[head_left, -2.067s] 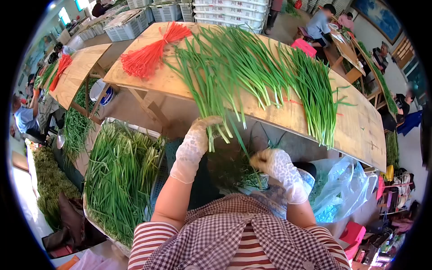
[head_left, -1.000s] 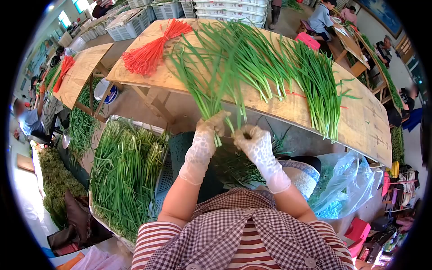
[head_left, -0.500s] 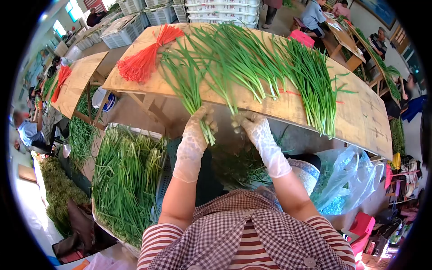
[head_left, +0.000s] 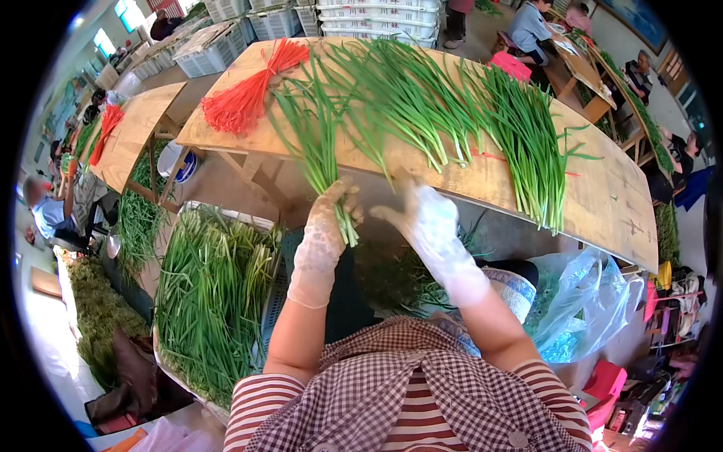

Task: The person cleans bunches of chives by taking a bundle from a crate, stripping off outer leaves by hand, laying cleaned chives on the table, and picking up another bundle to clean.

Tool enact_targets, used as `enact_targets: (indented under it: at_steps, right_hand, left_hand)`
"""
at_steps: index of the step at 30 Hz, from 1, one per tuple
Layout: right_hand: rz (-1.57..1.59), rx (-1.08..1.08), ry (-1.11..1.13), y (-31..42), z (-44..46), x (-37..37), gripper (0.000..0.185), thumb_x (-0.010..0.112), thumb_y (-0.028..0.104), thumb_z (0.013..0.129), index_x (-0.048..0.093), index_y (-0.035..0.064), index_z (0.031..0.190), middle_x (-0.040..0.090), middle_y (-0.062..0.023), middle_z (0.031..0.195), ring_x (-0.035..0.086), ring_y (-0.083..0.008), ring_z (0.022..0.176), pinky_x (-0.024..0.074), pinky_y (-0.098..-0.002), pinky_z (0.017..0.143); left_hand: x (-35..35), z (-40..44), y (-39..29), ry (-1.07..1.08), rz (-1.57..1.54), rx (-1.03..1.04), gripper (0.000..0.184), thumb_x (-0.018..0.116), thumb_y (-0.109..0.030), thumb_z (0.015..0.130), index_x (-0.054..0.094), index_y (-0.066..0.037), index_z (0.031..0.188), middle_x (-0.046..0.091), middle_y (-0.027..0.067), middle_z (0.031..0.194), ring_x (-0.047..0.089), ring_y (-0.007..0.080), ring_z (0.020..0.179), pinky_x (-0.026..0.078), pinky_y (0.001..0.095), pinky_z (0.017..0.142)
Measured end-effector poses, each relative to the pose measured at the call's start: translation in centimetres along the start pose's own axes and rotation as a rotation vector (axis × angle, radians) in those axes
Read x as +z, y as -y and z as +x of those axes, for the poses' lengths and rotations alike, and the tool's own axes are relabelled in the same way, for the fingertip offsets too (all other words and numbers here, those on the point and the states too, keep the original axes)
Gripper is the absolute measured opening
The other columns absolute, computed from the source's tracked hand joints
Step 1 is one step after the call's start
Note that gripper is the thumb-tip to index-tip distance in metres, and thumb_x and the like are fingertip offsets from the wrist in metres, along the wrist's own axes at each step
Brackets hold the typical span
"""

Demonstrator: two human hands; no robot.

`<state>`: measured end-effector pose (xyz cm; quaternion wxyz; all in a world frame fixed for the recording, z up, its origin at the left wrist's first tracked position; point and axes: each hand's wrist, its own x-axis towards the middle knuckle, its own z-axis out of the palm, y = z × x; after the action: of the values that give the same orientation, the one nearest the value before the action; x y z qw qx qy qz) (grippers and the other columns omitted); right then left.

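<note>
My left hand (head_left: pixel 337 207), in a pale glove, is closed around the lower stems of a small bunch of garlic chives (head_left: pixel 320 151) at the table's near edge. The leaves of that bunch spread over the board, and the stem ends poke out below my fingers. My right hand (head_left: pixel 416 207), gloved too, is slightly blurred beside it, thumb held away from the fingers and nothing gripped. Just beyond its fingertips lie a few thin chives (head_left: pixel 370 147). Farther right on the board rest a loose heap of chives (head_left: pixel 422 124) and a thicker bunch (head_left: pixel 531 151).
Red ties (head_left: pixel 241 98) lie on the wooden table (head_left: pixel 602 196) at the left. A crate of chives (head_left: pixel 215 301) stands below left, a clear plastic bag (head_left: pixel 595 309) below right. Other people sit at tables farther off; stacked white crates (head_left: pixel 376 19) are behind.
My right hand has let go of the thin chive stems and its fingers have spread. Those stems now lie at the table edge. My left hand keeps its bunch in nearly the same place.
</note>
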<state>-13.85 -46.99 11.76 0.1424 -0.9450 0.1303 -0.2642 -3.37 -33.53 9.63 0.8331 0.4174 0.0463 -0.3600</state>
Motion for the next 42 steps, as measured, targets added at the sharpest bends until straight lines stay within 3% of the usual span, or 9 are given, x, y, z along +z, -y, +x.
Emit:
enact_targets:
  at_steps: [2,10,21,25,27,29,32,39,42]
  right_hand:
    - [-0.262,0.056,0.126,-1.9,1.9,4.6,0.032,0.070,0.028,0.080,0.062,0.0044,0.100,0.067,-0.0168,0.086,0.065,-0.0312,0.068,0.0524,-0.0362,0.062]
    - [1.299,0.694,0.519,-1.0,-2.1,-0.9,0.023,0.064,0.016,0.089,0.068,-0.0036,0.101,0.069,-0.0077,0.083,0.062,-0.0105,0.067,0.0510,-0.0227,0.062]
    - [0.956,0.545,0.306,-2.2,-4.9,0.5,0.020,0.070,0.015,0.076,0.069,0.0023,0.091,0.067,-0.0118,0.077,0.063,-0.0162,0.068,0.0510,-0.0291,0.065]
    - [-0.037,0.032,0.572,-5.0,-7.5,-0.1,0.022,0.068,0.027,0.080,0.069,0.0094,0.094,0.066,-0.0208,0.080,0.066,-0.0310,0.074,0.0533,-0.0391,0.068]
    - [0.014,0.207,-0.078,-4.6,-2.0,-3.6,0.025,0.068,0.031,0.080,0.069,0.0092,0.093,0.065,-0.0185,0.077,0.066,-0.0303,0.072,0.0523,-0.0427,0.065]
    - [-0.054,0.269,-0.240,-4.3,2.3,-5.0,0.030,0.069,0.037,0.078,0.069,0.0070,0.081,0.066,-0.0174,0.077,0.064,-0.0358,0.072,0.0511,-0.0446,0.068]
    - [-0.338,0.148,0.015,-8.4,5.8,-1.8,0.029,0.067,0.035,0.080,0.069,0.0062,0.081,0.066,-0.0179,0.079,0.064,-0.0358,0.073,0.0512,-0.0439,0.067]
    - [-0.489,-0.002,-0.422,-9.5,6.6,-1.8,0.008,0.057,0.015,0.075,0.061,0.0117,0.069,0.060,-0.0080,0.066,0.061,-0.0256,0.057,0.0498,-0.0373,0.053]
    - [-0.610,-0.008,-0.257,-8.6,7.1,-0.1,0.011,0.057,0.015,0.076,0.064,0.0097,0.069,0.061,-0.0081,0.063,0.063,-0.0243,0.060,0.0495,-0.0374,0.050]
  left_hand:
    - [0.4,-0.1,0.3,0.001,0.018,-0.006,0.019,0.060,-0.024,0.090,0.059,-0.005,0.092,0.042,-0.0012,0.059,0.044,0.0141,0.055,0.038,0.0265,0.054]
    - [0.4,0.2,1.5,0.141,0.103,-0.024,0.025,0.060,-0.021,0.092,0.064,0.001,0.103,0.040,-0.0045,0.061,0.041,0.0086,0.055,0.036,0.0228,0.050]
    - [1.4,1.5,2.8,-0.047,0.089,0.190,0.012,0.066,-0.013,0.088,0.061,-0.003,0.088,0.039,-0.0060,0.057,0.037,0.0076,0.047,0.031,0.0226,0.044]
    - [6.1,-1.9,-2.4,0.081,-0.194,0.140,0.022,0.065,-0.023,0.090,0.061,-0.004,0.100,0.048,-0.0043,0.069,0.049,0.0103,0.059,0.045,0.0275,0.057]
    - [5.6,-1.7,-2.3,0.313,-0.293,0.055,0.022,0.062,-0.027,0.092,0.060,-0.006,0.098,0.048,-0.0048,0.072,0.049,0.0101,0.063,0.045,0.0300,0.064]
    - [3.3,0.6,-0.9,0.519,-0.421,-0.114,0.021,0.060,-0.028,0.093,0.060,-0.007,0.099,0.046,-0.0056,0.069,0.047,0.0095,0.061,0.044,0.0297,0.064]
    - [2.2,1.1,1.1,0.592,-0.444,-0.159,0.016,0.055,-0.024,0.096,0.053,-0.012,0.087,0.038,-0.0068,0.064,0.041,0.0078,0.057,0.040,0.0262,0.060]
    - [1.8,0.1,0.9,0.422,-0.327,-0.142,0.015,0.052,-0.020,0.097,0.049,-0.013,0.084,0.036,-0.0063,0.060,0.040,0.0082,0.054,0.038,0.0248,0.055]
    - [2.1,0.1,1.2,0.396,-0.306,-0.149,0.013,0.052,-0.019,0.097,0.050,-0.012,0.086,0.037,-0.0060,0.060,0.040,0.0086,0.054,0.038,0.0248,0.055]
